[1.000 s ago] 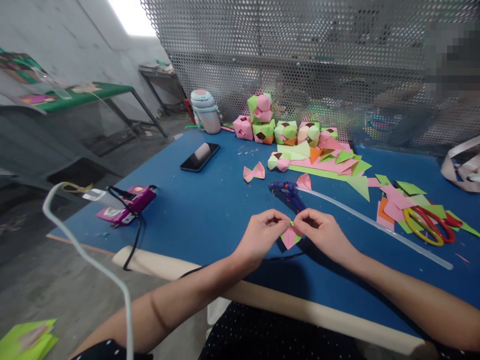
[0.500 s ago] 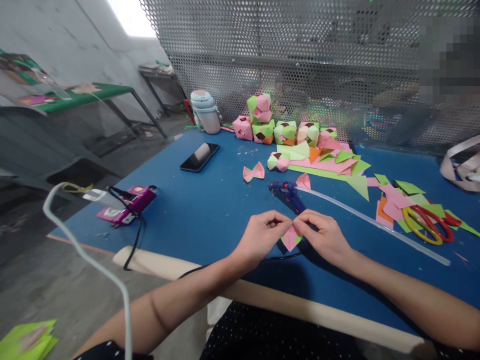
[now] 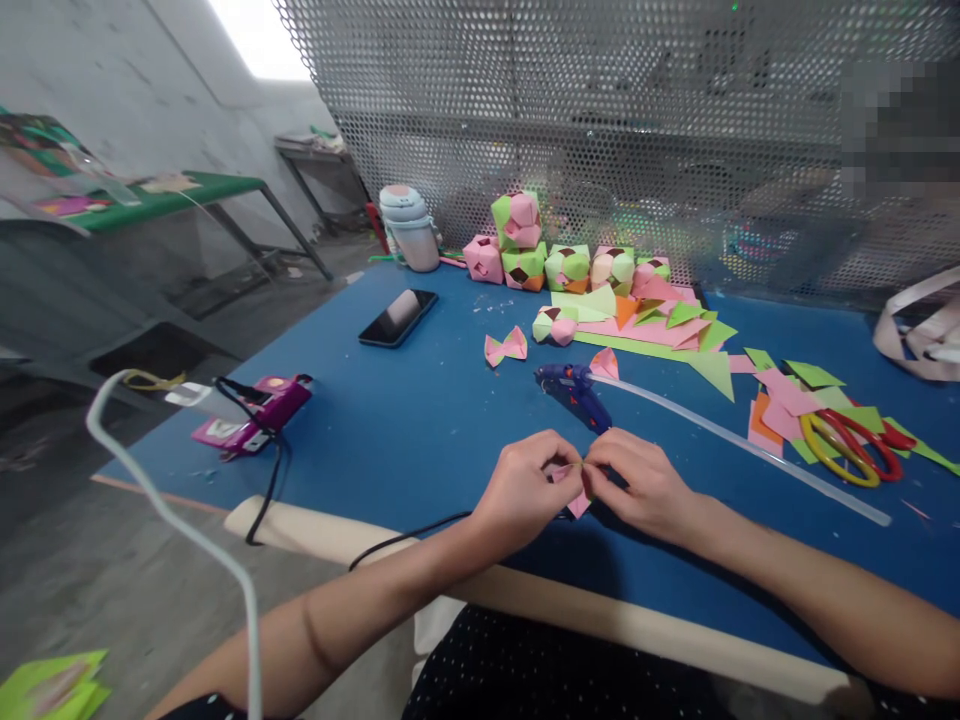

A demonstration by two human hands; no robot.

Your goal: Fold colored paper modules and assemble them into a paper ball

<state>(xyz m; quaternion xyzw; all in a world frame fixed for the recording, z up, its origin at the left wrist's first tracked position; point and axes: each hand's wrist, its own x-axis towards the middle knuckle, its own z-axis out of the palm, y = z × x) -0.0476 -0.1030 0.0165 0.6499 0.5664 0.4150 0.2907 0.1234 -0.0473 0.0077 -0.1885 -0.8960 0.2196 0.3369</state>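
My left hand (image 3: 523,491) and my right hand (image 3: 637,485) meet over the near part of the blue table (image 3: 420,420). Both pinch one small folded piece of pink and green paper (image 3: 576,490) between thumb and fingertips. Most of the piece is hidden by my fingers. Just beyond my hands lies a blue glue gun (image 3: 574,390), its black cord running under my wrists. A long clear glue stick (image 3: 750,452) stretches from the gun to the right.
Folded paper cubes (image 3: 566,262) are stacked at the back by the perforated screen. Cut paper triangles (image 3: 660,325) and red and yellow scissors (image 3: 851,448) lie to the right. A phone (image 3: 398,315), a small pink paper bow (image 3: 506,346), a jug (image 3: 411,228) and a pink device (image 3: 255,410) sit to the left.
Both hands have come slightly nearer to me and closed tighter on the paper piece, which now shows less between the fingers.
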